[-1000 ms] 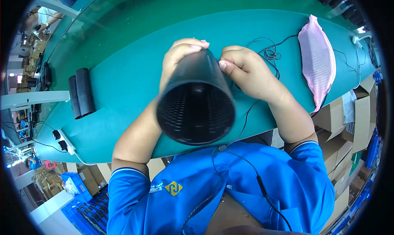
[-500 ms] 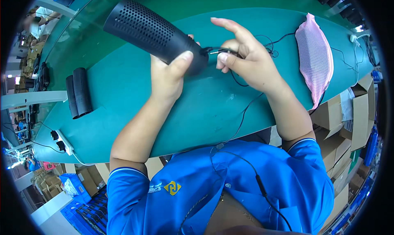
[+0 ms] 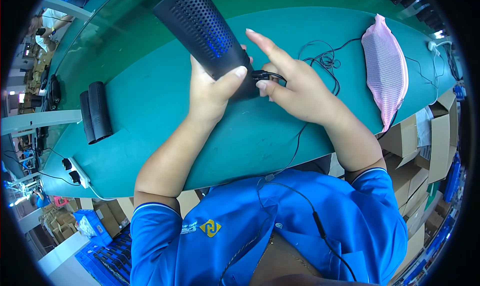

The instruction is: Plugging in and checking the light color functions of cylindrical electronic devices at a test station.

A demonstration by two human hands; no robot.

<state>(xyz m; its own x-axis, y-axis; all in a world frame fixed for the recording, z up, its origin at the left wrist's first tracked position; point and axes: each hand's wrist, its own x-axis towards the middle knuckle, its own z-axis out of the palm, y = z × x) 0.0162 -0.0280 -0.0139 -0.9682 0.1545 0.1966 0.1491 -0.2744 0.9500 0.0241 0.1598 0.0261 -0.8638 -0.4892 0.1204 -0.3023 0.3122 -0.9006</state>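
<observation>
My left hand [image 3: 210,93] is wrapped round the lower part of a black perforated cylinder [image 3: 202,28], perhaps a speaker. The cylinder tilts up to the left, and blue light glows through its holes. At its lower end, my right hand [image 3: 307,88] pinches a black cable plug [image 3: 260,75] between thumb and curled fingers, its index finger stretched out. The plug meets the cylinder's end; how deep it sits is hidden. A thin black cable [image 3: 327,61] lies in loops on the green table beyond my right hand.
Two similar black cylinders [image 3: 96,113] lie at the left of the green table [image 3: 240,141]. A pink mesh pouch [image 3: 385,68] lies at the right. A white power strip [image 3: 79,173] is near the left edge. Cardboard boxes [image 3: 407,171] stand beyond the right edge, and a cable hangs at my chest.
The cylinder has swung more upright and moved slightly right. The plug, and a metal-tipped lead visible before, have shifted; the plug now touches the cylinder's end. Blue light has come on inside.
</observation>
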